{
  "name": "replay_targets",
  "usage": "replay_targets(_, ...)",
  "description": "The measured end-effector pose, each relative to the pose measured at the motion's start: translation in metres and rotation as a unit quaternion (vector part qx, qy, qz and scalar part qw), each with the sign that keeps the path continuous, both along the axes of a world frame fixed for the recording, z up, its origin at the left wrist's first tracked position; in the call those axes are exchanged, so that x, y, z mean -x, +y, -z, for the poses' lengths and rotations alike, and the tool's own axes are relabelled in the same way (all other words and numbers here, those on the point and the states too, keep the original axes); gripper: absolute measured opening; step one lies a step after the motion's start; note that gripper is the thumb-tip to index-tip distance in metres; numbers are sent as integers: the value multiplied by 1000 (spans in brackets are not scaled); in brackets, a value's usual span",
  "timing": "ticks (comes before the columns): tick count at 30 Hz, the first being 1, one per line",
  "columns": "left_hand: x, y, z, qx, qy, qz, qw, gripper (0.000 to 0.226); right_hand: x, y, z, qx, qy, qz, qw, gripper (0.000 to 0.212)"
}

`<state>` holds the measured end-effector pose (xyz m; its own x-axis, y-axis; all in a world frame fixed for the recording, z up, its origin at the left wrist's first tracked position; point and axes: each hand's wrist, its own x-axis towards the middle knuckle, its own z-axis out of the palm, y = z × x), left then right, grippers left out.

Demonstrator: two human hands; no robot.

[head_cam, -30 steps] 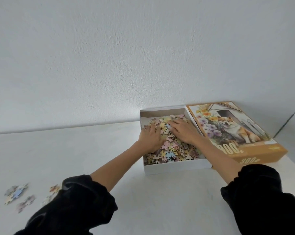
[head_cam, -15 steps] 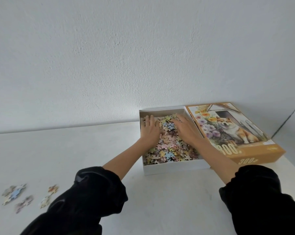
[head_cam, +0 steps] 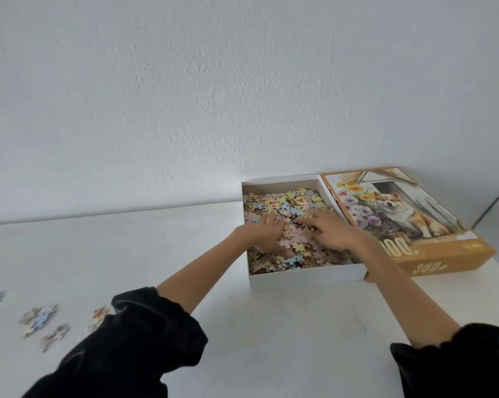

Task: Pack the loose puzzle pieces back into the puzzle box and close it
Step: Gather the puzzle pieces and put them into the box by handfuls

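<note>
Left hand and right hand are laid flat, fingers spread, on the pieces heaped in the open box; nothing is gripped. Lid is set face-up against the box's right side. Stray pieces are scattered on the table, far left.

One wide-angle camera rides on the person's head, facing forward and down across the table toward the wall. It sits close: black sleeves fill the lower corners, and the puzzle box lies just beyond.
</note>
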<state>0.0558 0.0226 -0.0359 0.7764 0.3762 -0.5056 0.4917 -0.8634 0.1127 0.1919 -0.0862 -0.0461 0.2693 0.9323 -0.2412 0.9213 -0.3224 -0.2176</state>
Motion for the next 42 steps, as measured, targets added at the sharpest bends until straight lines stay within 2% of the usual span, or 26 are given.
replay_targets(2, -3, -1, 7, 0, -78, -24, 997, 78, 5, -3, -5, -58, 10, 29, 998, 56)
replay_targets(5, -5, -2, 12, -66, -195, -23, 978, 52, 13, -5, -9, -150, 22, 74, 986, 51)
replay_targets(9, 6, -2, 3, -35, -307, -15, 951, 46, 18, -4, -11, -240, 32, 86, 966, 36)
replay_targets(13, 30, 4, -9, -74, -403, -2, 912, 35, 29, 1, -20, -289, 40, 84, 953, 31)
replay_targets(16, 56, 12, -16, -77, -442, -17, 893, 31, 46, 7, -30, -319, 42, 71, 944, 29)
replay_targets(23, 136, 36, -22, -86, -461, -63, 881, 26, 122, 34, -41, -357, 65, 24, 932, 29)
replay_targets(28, 208, 51, -31, -97, -454, -99, 880, 26, 192, 59, -38, -346, 81, -7, 935, 30)
replay_targets(34, 303, 72, -24, -105, -424, -148, 887, 26, 282, 83, -24, -328, 115, -39, 937, 32)
replay_targets(42, 401, 83, 25, -83, -374, -168, 908, 28, 379, 102, 23, -281, 150, -56, 946, 33)
